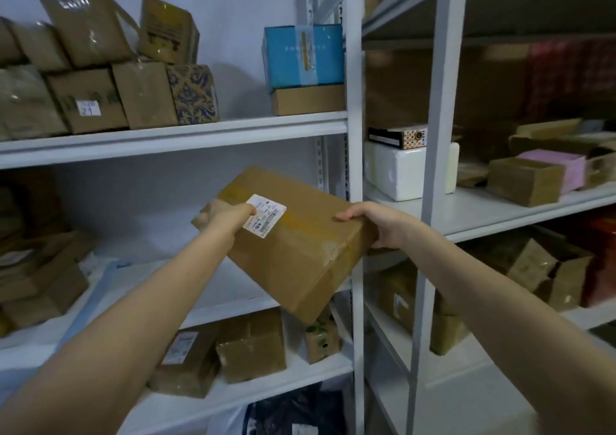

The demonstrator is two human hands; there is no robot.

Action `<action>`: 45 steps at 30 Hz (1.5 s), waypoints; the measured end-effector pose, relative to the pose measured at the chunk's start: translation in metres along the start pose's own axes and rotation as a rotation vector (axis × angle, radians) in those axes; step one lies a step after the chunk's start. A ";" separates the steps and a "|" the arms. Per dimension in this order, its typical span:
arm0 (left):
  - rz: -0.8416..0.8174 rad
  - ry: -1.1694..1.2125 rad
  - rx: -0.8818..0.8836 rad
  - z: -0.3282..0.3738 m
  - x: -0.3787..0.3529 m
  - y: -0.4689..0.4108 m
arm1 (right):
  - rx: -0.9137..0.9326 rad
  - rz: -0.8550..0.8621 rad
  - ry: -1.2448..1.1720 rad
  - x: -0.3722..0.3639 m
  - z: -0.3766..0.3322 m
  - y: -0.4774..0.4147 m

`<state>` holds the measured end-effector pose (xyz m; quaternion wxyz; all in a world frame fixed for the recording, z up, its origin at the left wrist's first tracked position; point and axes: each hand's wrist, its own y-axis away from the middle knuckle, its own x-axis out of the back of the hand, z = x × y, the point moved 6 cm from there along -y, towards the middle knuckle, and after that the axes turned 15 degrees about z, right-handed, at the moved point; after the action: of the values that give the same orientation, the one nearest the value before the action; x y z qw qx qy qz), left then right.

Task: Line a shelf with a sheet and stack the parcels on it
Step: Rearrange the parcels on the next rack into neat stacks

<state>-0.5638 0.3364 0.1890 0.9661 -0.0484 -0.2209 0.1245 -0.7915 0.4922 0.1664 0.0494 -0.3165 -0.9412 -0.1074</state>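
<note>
Parcel (300, 251), tilted, hangs above the shelf (233, 304), the fingers of the left hand (226, 214) and right hand (376, 224) curled round its 2 ends.

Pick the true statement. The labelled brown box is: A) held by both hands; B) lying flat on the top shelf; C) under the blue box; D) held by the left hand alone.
A: the left hand and the right hand grip opposite ends of the tilted brown box.
</note>
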 end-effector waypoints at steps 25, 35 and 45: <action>-0.009 0.467 -0.166 0.158 0.079 0.008 | 0.288 0.083 -0.658 0.006 -0.157 0.031; -0.549 1.027 0.142 0.182 0.042 -0.037 | 0.665 0.237 -0.741 -0.018 -0.250 0.021; -0.672 0.856 -0.051 0.225 0.009 -0.100 | 0.934 0.713 -0.496 -0.074 -0.315 -0.002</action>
<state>-0.6327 0.2511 0.4096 0.9548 -0.0449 0.1861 -0.2272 -0.7259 0.3740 0.4600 -0.0047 -0.5708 -0.7092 0.4137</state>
